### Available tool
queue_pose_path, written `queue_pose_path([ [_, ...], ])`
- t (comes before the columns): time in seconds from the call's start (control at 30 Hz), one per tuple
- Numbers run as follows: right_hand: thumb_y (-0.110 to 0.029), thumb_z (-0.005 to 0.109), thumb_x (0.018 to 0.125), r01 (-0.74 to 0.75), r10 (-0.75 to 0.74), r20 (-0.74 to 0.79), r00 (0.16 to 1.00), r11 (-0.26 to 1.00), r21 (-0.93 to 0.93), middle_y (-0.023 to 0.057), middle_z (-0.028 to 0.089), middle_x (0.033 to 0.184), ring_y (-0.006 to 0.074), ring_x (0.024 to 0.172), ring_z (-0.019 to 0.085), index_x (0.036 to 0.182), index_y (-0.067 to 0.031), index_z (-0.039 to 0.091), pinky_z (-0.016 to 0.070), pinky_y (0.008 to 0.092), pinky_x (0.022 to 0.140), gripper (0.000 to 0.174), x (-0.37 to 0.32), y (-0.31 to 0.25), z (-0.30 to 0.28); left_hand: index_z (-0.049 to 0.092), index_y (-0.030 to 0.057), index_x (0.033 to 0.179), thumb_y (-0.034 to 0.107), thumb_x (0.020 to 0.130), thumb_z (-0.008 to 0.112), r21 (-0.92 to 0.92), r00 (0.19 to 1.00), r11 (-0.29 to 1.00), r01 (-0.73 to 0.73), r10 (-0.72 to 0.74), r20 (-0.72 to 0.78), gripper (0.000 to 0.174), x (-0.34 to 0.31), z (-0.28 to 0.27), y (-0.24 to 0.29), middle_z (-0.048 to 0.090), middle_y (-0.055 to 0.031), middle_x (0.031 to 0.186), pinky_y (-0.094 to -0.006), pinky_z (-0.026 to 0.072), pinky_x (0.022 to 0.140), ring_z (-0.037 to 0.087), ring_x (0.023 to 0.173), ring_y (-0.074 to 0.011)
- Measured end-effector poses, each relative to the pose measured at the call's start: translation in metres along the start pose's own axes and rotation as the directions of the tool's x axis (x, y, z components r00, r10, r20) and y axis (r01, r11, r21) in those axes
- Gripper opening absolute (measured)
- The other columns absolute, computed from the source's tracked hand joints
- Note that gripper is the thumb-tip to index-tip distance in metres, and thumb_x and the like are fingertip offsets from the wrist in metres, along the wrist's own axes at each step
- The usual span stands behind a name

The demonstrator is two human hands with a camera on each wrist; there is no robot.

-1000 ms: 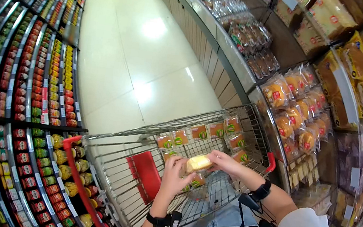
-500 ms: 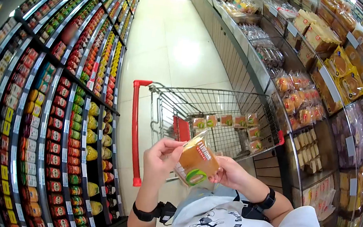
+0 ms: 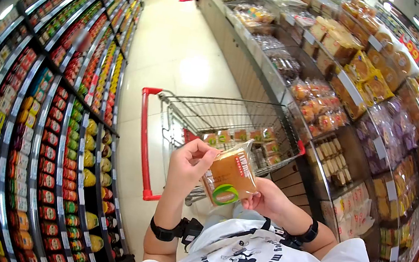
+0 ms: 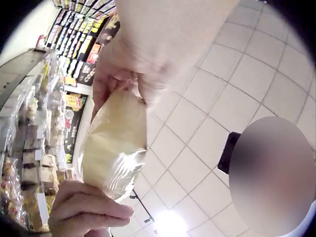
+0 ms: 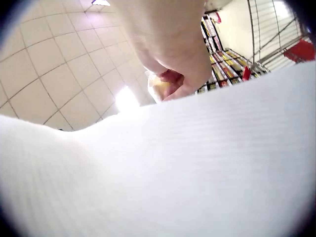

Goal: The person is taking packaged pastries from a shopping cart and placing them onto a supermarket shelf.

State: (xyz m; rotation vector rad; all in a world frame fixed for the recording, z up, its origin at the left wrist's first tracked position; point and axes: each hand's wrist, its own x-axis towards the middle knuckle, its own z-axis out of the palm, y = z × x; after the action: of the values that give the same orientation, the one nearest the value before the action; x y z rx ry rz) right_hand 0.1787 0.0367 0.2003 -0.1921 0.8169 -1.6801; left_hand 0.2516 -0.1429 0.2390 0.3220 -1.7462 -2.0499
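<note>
Currently: your left hand point(image 3: 188, 166) and right hand point(image 3: 265, 199) each pinch one crinkly clear-plastic packet point(image 3: 229, 176), golden spongy square inside; wire-mesh cart point(image 3: 206, 113) at twelve o'clock.

- A pale, glossy tiled floor point(image 3: 178, 46) ran down the aisle, and a bright glare patch point(image 3: 195, 71) lay on it.
- Tall shelves point(image 3: 44, 124) of jars and tins lined the left side.
- Tiered racks point(image 3: 353, 97) of bagged bakery goods lined the right.
- A wire cart point(image 3: 206, 113) with a red handle stood mid-aisle.
- The left wrist view showed a tiled ceiling point(image 4: 247, 74) with one lit lamp point(image 4: 170, 223).
</note>
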Motion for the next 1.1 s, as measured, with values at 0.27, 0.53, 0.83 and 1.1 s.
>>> queue_pose_path([
  [0.27,-0.019,0.039,0.082,0.361,-0.58,-0.351,0.735,0.773,-0.522,0.0063,0.051,0.064,0.0118,0.057,0.052,0.075,0.0008,0.048,0.0426,0.0207,0.051,0.023,-0.053,-0.039,-0.054,0.053,0.0008,0.078,0.014,0.074,0.051,0.23,0.978,0.954,-0.192,0.165,0.13,0.014,0.034,0.075,-0.071,0.055,-0.0037,0.076,-0.0167,0.0375,0.051,0.049,0.068,-0.0066],
  [0.53,-0.012,0.042,0.079,0.278,-0.723,-0.332,0.606,0.584,-0.763,0.0033,0.044,0.062,0.0092,0.055,0.05,0.068,0.0035,0.047,0.04,0.0192,0.049,0.02,-0.111,-0.084,-0.122,0.043,0.0024,0.077,0.016,0.072,0.055,0.316,0.962,0.947,-0.065,-0.025,0.273,0.019,0.061,0.207,-0.097,0.05,-0.0027,0.064,-0.0182,0.037,0.043,0.047,0.052,-0.0069],
  [0.83,-0.012,0.046,0.075,-0.113,-0.816,-0.468,0.34,0.459,-0.881,0.01,0.045,0.058,0.0176,0.05,0.048,0.066,0.0026,0.048,0.0373,0.026,0.046,0.018,-0.204,-0.122,-0.296,0.047,0.0007,0.072,0.015,0.077,0.047,0.464,0.721,0.886,-0.009,-0.316,0.617,0.016,0.119,0.399,-0.232,0.049,-0.003,0.053,-0.0196,0.037,0.04,0.049,0.045,-0.0077],
  [1.1,-0.018,0.045,0.072,-0.446,-0.812,-0.562,0.156,0.45,-0.773,0.0163,0.05,0.062,0.0318,0.058,0.049,0.065,0.0011,0.05,0.0401,0.0365,0.052,0.021,-0.22,-0.111,-0.421,0.048,-0.0031,0.076,0.008,0.077,0.044,0.601,0.553,0.787,0.14,-0.565,0.612,0.012,0.13,0.499,-0.381,0.053,-0.0102,0.061,-0.0248,0.0453,0.045,0.056,0.052,-0.0155],
])
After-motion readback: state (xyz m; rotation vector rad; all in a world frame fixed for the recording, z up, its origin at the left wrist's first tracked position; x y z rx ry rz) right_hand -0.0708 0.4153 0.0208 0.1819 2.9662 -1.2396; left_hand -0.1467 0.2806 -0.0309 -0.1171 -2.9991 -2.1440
